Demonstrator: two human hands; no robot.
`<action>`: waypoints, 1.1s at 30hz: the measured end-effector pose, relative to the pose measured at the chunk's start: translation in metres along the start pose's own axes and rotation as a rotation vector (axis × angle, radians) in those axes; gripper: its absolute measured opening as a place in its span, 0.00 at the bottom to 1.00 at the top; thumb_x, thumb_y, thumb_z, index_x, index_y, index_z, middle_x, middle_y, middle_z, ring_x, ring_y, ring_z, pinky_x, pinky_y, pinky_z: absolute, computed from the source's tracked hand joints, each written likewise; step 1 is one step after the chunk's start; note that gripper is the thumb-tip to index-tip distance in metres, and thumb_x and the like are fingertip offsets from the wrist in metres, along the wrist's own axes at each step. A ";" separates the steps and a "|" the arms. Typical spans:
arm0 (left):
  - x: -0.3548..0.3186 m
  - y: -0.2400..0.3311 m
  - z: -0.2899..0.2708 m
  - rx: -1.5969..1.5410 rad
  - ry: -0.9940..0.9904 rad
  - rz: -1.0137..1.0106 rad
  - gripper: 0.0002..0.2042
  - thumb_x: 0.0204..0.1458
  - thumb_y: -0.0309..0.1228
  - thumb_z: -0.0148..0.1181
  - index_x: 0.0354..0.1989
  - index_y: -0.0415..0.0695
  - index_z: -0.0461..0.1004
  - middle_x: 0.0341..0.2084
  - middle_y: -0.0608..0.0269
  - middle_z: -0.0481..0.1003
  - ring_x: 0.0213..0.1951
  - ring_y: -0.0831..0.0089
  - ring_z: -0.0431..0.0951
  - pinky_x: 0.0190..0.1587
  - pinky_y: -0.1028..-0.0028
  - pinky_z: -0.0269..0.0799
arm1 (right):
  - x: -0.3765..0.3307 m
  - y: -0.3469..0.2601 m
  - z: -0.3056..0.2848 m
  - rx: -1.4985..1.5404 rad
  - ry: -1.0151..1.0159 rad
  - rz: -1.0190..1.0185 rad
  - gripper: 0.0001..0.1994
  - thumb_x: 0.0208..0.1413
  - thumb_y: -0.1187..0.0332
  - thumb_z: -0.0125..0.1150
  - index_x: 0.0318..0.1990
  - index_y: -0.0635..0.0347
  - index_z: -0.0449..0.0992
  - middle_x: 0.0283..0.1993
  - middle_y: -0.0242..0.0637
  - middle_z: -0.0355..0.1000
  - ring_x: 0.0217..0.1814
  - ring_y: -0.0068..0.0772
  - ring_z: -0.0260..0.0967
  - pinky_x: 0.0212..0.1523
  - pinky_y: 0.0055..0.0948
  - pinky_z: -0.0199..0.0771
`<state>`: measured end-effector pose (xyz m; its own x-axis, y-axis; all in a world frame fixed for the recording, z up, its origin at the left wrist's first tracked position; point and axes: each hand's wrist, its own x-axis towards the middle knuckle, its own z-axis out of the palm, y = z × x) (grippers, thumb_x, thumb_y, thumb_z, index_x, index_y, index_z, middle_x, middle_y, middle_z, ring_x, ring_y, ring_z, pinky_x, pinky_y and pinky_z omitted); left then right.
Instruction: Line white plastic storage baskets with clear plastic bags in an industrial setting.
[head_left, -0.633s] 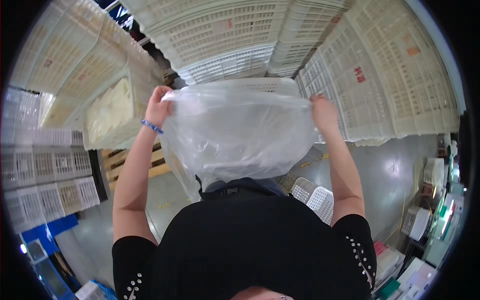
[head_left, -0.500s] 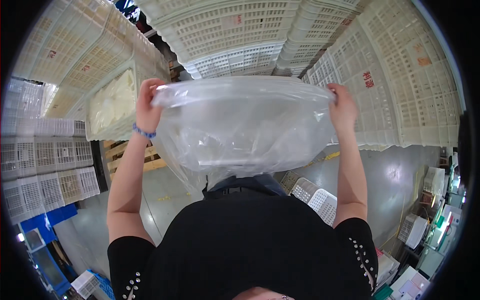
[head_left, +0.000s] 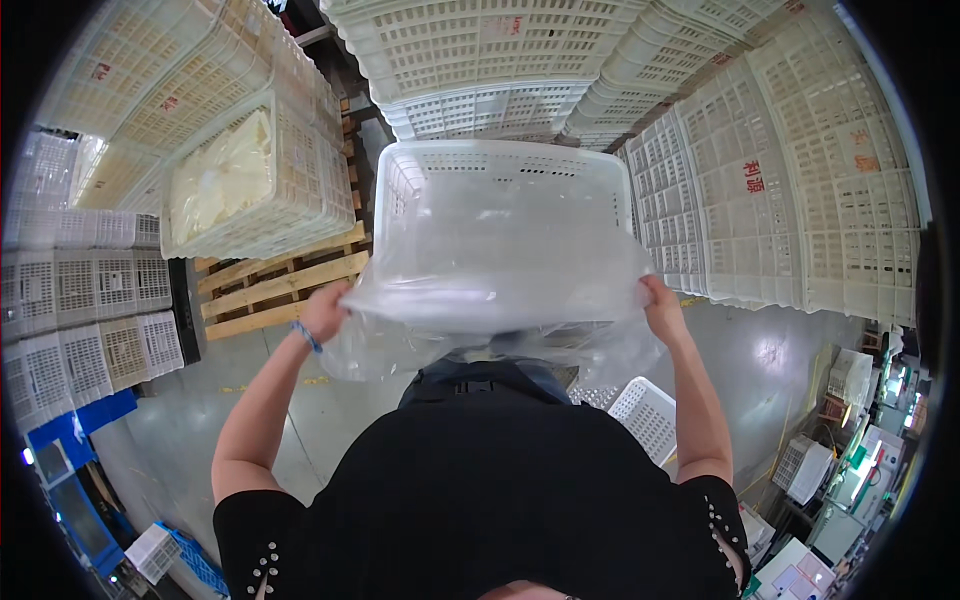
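Film [head_left: 480,300], clear, one: pinched at both sides.
Left hand [head_left: 325,314] at eight o'clock, right hand [head_left: 663,312] at four, fingers of both closed on its edge; film drapes the crate [head_left: 505,150] at six o'clock. From where I stand, uneven pulling could tear it or slip one grip.
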<state>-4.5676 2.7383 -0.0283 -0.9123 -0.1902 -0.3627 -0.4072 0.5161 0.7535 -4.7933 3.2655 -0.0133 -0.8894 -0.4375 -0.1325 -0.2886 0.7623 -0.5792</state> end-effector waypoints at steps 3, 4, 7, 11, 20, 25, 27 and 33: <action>0.020 0.017 -0.014 -0.539 0.027 -0.200 0.12 0.48 0.27 0.50 0.42 0.42 0.67 0.27 0.69 0.71 0.27 0.81 0.71 0.32 0.81 0.67 | 0.019 -0.009 -0.003 0.292 0.009 0.134 0.16 0.39 0.85 0.41 0.38 0.64 0.68 0.33 0.41 0.70 0.37 0.30 0.67 0.40 0.27 0.67; 0.022 0.026 -0.019 -0.808 0.025 -0.179 0.13 0.48 0.28 0.51 0.44 0.42 0.66 0.28 0.71 0.70 0.27 0.85 0.70 0.31 0.84 0.66 | 0.022 -0.014 -0.005 0.265 0.092 0.109 0.17 0.39 0.85 0.40 0.38 0.64 0.67 0.32 0.40 0.69 0.37 0.27 0.66 0.41 0.26 0.66; 0.019 0.054 -0.036 -0.771 0.014 -0.182 0.15 0.48 0.30 0.52 0.45 0.40 0.65 0.29 0.70 0.70 0.29 0.80 0.71 0.33 0.80 0.68 | 0.026 -0.027 -0.018 0.384 0.024 0.019 0.16 0.39 0.84 0.45 0.39 0.63 0.67 0.33 0.39 0.69 0.37 0.30 0.67 0.42 0.26 0.66; 0.018 0.076 -0.040 -0.060 0.136 0.391 0.15 0.45 0.27 0.53 0.44 0.42 0.67 0.28 0.68 0.71 0.30 0.72 0.73 0.34 0.74 0.69 | 0.028 -0.034 -0.036 0.169 -0.105 -0.034 0.15 0.38 0.83 0.51 0.38 0.62 0.67 0.34 0.41 0.69 0.37 0.36 0.68 0.41 0.30 0.67; 0.108 0.024 -0.089 0.462 0.287 0.077 0.17 0.37 0.19 0.53 0.39 0.46 0.69 0.33 0.59 0.73 0.34 0.63 0.74 0.37 0.71 0.69 | 0.090 0.057 -0.055 -0.528 0.231 0.139 0.15 0.38 0.76 0.53 0.39 0.55 0.69 0.35 0.46 0.69 0.37 0.48 0.67 0.35 0.38 0.69; 0.139 0.011 -0.104 -0.751 0.010 -0.389 0.10 0.46 0.25 0.52 0.38 0.40 0.68 0.29 0.66 0.71 0.30 0.78 0.72 0.30 0.78 0.70 | 0.125 0.093 -0.051 0.551 0.095 0.477 0.19 0.39 0.81 0.47 0.44 0.65 0.67 0.40 0.42 0.70 0.40 0.35 0.69 0.39 0.30 0.69; 0.154 0.001 -0.104 -0.904 -0.008 -0.454 0.10 0.45 0.27 0.54 0.38 0.40 0.69 0.27 0.67 0.71 0.29 0.79 0.71 0.30 0.78 0.70 | 0.143 0.104 -0.047 0.674 0.134 0.576 0.18 0.41 0.79 0.48 0.45 0.67 0.66 0.39 0.40 0.70 0.39 0.33 0.68 0.38 0.28 0.69; 0.248 -0.049 -0.082 -0.651 0.254 -0.328 0.11 0.44 0.33 0.56 0.33 0.41 0.73 0.18 0.71 0.68 0.23 0.81 0.67 0.27 0.84 0.62 | 0.221 0.143 -0.019 0.595 0.204 0.488 0.18 0.42 0.77 0.47 0.44 0.69 0.67 0.35 0.39 0.70 0.35 0.27 0.68 0.35 0.25 0.68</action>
<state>-4.7775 2.5967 -0.1104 -0.6901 -0.4754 -0.5456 -0.5308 -0.1799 0.8282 -5.0384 3.2868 -0.1101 -0.9304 0.0203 -0.3659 0.3374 0.4373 -0.8337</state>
